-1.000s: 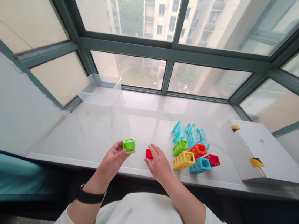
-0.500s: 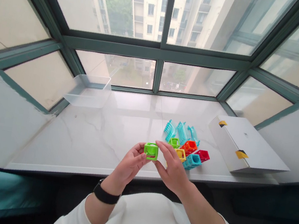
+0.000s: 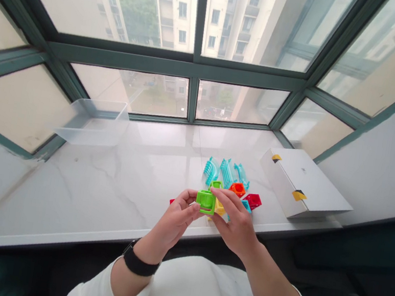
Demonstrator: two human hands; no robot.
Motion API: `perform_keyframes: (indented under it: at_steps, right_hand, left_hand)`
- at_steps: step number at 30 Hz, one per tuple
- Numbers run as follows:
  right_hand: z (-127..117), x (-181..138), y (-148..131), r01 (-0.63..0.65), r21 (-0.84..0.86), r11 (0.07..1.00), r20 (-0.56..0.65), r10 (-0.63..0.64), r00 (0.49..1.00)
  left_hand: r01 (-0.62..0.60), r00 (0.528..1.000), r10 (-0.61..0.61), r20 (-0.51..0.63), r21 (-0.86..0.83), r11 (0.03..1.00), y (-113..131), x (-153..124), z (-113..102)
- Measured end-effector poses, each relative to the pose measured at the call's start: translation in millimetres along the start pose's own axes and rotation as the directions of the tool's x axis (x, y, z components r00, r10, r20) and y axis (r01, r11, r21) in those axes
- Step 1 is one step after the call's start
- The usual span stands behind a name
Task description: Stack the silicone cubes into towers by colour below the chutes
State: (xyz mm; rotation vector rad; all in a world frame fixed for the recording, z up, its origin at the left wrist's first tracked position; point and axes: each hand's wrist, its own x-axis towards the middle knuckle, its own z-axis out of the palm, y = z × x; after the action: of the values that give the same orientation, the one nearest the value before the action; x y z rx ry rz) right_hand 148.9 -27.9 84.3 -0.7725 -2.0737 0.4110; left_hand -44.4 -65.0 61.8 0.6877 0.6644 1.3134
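Above the sill's front part, a bright green hollow cube block is held between both hands. My left hand grips its left side, thumb in front and fingers behind. On the block's right side, the fingertips and thumb of my right hand pinch the edge. Behind the hands lie another green block, an orange block and a dark red block. A yellow block and a blue block are partly covered by my right hand. A red piece peeks out beside my left fingers.
Clear turquoise track pieces lie behind the blocks on the white marble sill. A transparent plastic bin stands at the back left. To the right sits a white box with yellow-black tabs. Green-framed windows enclose the sill.
The view has turned, so the sill and its things sit further left. Both hands still hold the green block, which now overlaps the other blocks more. A red piece shows by my left hand.
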Motion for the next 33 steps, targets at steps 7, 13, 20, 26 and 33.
perform_keyframes:
  at_steps: [7,13,20,26,33]
  right_hand:
    - [-5,-1,7,-0.003,0.012,1.0,-0.026,0.003,1.0]
    - [-22,-3,24,-0.121,-0.03,0.992,-0.098,0.117,0.988]
    - [-63,-12,73,-0.344,0.004,0.939,-0.283,0.331,0.9]
    - [-77,-11,93,-0.416,-0.129,0.9,-0.206,0.386,0.899]
    - [-63,4,111,-0.397,-0.113,0.911,-0.013,0.399,0.917]
  left_hand:
    - [0.006,1.0,-0.005,-0.017,0.044,0.999,-8,8,6]
    - [-0.014,0.986,0.053,-0.158,0.236,0.972,-7,18,-6]
    - [-0.009,0.955,0.136,-0.264,0.433,0.901,-10,40,-37]
    - [0.019,0.982,0.117,-0.15,0.689,0.725,-40,75,-57]
    - [-0.145,0.972,0.229,0.049,0.895,0.421,-69,105,-72]
